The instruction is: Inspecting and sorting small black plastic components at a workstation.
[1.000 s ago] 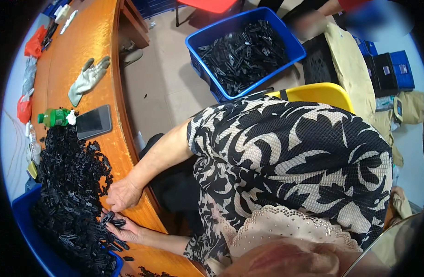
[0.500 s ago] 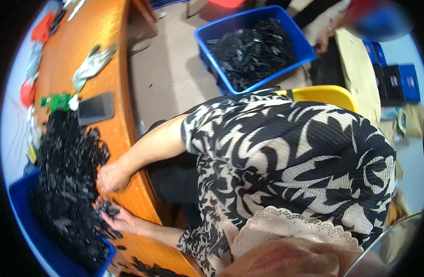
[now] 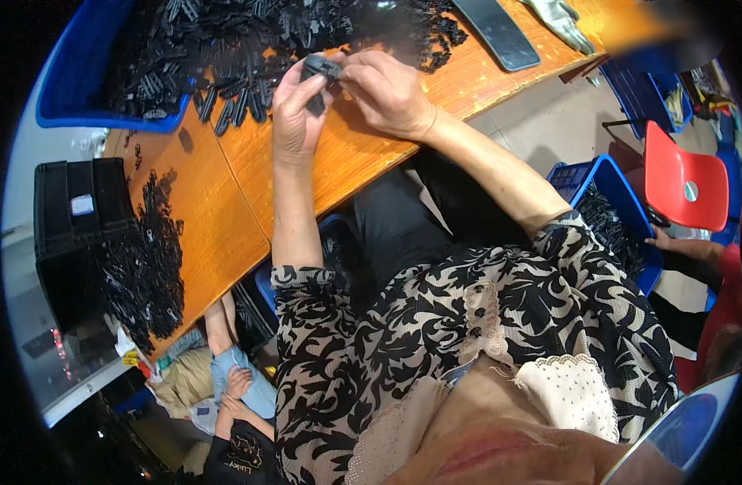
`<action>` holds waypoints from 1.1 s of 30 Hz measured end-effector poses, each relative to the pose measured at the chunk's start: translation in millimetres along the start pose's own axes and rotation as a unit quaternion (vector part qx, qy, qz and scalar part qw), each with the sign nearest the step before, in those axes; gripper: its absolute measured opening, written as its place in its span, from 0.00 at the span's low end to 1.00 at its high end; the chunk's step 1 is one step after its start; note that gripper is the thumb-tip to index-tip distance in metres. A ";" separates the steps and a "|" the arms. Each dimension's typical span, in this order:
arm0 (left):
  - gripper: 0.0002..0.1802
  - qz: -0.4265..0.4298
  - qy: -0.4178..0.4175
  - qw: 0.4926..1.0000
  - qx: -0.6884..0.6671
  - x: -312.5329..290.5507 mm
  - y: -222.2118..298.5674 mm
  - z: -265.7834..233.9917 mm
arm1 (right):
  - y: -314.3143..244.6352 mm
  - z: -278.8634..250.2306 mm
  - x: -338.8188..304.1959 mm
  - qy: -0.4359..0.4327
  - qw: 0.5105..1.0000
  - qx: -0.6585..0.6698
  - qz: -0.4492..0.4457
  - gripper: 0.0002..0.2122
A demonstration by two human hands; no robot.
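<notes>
"Between left hand (image 3: 300,121) and right hand (image 3: 393,95), what sits?"
"Black parts (image 3: 316,79): left fingers pinch them, presumably for steadiness; right fingertips pinch their edge."
"Beyond?"
"The loose heap (image 3: 245,36), just ahead, likely for short reach."

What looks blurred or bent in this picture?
Head view: the table edge bows and black corners ring the frame; a smear covers the upper right; the pile of black pieces turns hazy above the right hand, which looks fairly sharp.
</notes>
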State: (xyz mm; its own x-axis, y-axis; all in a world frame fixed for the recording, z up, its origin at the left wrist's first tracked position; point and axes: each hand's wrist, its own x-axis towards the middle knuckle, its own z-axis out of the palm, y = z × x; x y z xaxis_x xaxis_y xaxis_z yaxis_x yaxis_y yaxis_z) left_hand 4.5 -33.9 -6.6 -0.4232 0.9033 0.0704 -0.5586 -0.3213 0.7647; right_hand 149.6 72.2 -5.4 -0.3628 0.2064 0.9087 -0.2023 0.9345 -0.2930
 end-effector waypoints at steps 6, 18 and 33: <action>0.18 -0.001 -0.035 0.999 0.009 5.9 0.2 12.5 | 5.6 -6.4 9.0 0.022 0.998 -0.034 -0.048 0.15; 0.18 -0.001 -0.048 0.998 0.028 1.3 -6.1 9.8 | 4.2 -3.5 2.8 0.021 0.995 -0.077 -0.055 0.10; 0.16 0.059 0.012 0.995 0.085 2.3 -9.3 4.9 | -9.3 -1.7 8.9 -0.119 0.976 -0.158 -0.094 0.16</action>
State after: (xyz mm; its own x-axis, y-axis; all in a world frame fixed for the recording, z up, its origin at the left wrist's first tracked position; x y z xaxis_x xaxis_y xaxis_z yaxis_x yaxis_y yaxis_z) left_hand 12.2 -27.4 -10.4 -0.4976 0.8539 0.1525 -0.3761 -0.3708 0.8492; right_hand 149.8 65.8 5.9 -0.5547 -0.0156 0.8319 -0.0089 0.9999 0.0128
